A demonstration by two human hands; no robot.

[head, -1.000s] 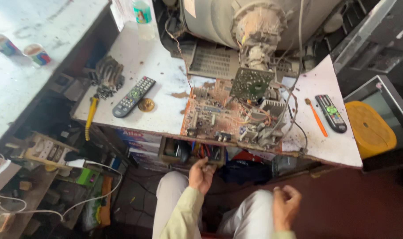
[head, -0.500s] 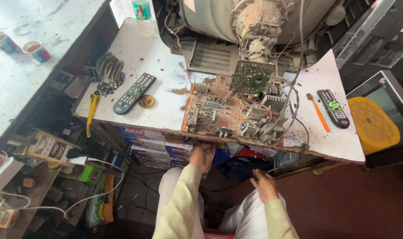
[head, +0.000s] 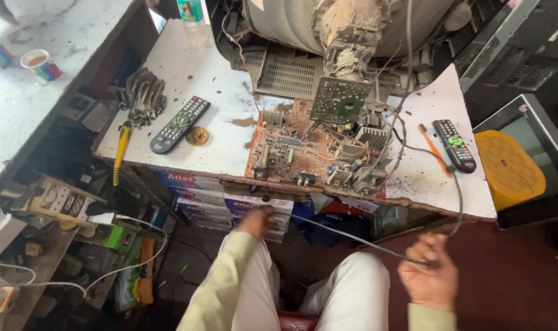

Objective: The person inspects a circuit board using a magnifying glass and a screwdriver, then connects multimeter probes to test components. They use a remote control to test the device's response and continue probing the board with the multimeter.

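The person is sitting in front of a white worktable (head: 193, 73) and is working with both hands below its front edge. The right hand (head: 431, 273) is clenched around a thin grey cable (head: 358, 239), pinching it between thumb and fingers, and is holding it out to the right, well apart from the table. The cable is running from this hand to the left, toward the left hand (head: 257, 220), and another part of it is going up past the table edge toward the brown circuit board (head: 312, 150) that is lying on the table, under the neck of the old picture tube (head: 346, 30). The left hand is reaching under the edge, just below the board; its fingers are curled, but I cannot tell whether it is grasping the cable end or only touching the underside. To do this step well, I think the right hand should be keeping the cable lightly stretched, not pulled hard, because the board is hanging a little over the edge and many thin wires are joining it to the tube. The left hand should be guiding the end slowly, since it is working mostly by feeling there. A black remote control (head: 179, 124) and a yellow-handled screwdriver (head: 121, 147) are lying on the left part of the table, a second remote control (head: 454, 144) on the right.
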